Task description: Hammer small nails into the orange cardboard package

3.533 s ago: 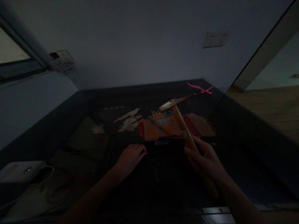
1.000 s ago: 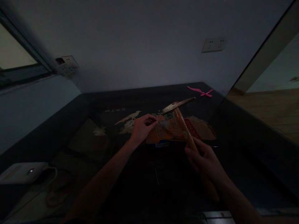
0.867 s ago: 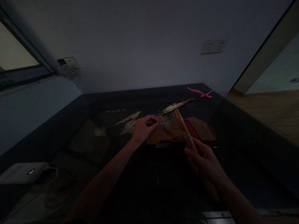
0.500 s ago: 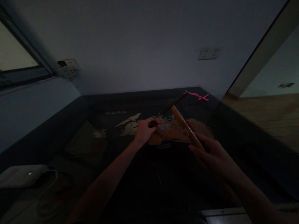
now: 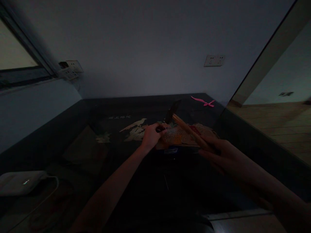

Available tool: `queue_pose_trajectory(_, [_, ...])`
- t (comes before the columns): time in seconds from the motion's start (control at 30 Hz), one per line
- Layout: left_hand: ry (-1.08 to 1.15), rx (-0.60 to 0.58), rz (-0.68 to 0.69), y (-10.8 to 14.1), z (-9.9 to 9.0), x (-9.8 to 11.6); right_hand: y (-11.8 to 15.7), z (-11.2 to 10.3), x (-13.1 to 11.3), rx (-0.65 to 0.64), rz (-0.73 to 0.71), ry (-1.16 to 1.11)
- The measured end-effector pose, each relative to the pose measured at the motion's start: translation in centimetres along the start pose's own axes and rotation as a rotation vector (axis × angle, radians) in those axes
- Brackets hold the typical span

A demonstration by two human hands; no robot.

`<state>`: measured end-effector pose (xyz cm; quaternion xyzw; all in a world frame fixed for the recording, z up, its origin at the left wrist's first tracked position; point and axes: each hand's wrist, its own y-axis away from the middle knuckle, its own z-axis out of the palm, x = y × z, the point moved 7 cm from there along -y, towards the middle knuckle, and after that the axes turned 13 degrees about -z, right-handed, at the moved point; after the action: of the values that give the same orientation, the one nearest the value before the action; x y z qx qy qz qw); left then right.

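My right hand (image 5: 222, 152) is wrapped round the wooden handle of a hammer (image 5: 188, 130). Its dark head is raised at a slant just right of and beyond my left hand (image 5: 152, 135). The left thumb and fingers curl together in a pinch at the left end of a flat orange-and-tan speckled piece (image 5: 178, 137); what sits between the fingertips is too dark and small to make out. This piece lies on a dark table (image 5: 136, 181), partly under the hammer handle, with a blue label (image 5: 170, 150) along its near edge.
A pink ribbon (image 5: 206, 103) lies at the table's far right. Pale bird and flower decoration (image 5: 134, 129) marks the tabletop. On the left rests a white device (image 5: 23, 183) with a cable. A thin, pale, needle-like line (image 5: 166, 182) shows near the front. Wall sockets (image 5: 214, 60) are behind.
The hammer has swung down and left, bringing its head closer to my left hand. My left hand holds its pinch in nearly the same place. The view has shifted slightly.
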<state>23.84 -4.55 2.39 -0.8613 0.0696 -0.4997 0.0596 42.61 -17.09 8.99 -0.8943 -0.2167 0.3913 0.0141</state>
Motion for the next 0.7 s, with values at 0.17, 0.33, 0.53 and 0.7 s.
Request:
queue_pose_trajectory(0.17, [-0.031,-0.003,-0.007,0.03,-0.04,0.20,-0.27,0.54,0.02,-0.060,-0.005,0.021])
queue_pose_trajectory(0.33, [-0.036,-0.004,-0.030,0.08,-0.11,0.13,-0.17,0.71,0.23,-0.081,0.021,0.037])
queue_pose_trajectory(0.53, [-0.023,-0.014,-0.021,-0.04,0.04,-0.04,-0.17,0.60,0.31,-0.057,0.022,0.041])
queue_pose_trajectory(0.7, [-0.067,-0.011,-0.010,0.02,-0.11,0.18,-0.03,0.75,0.53,-0.053,0.015,0.013])
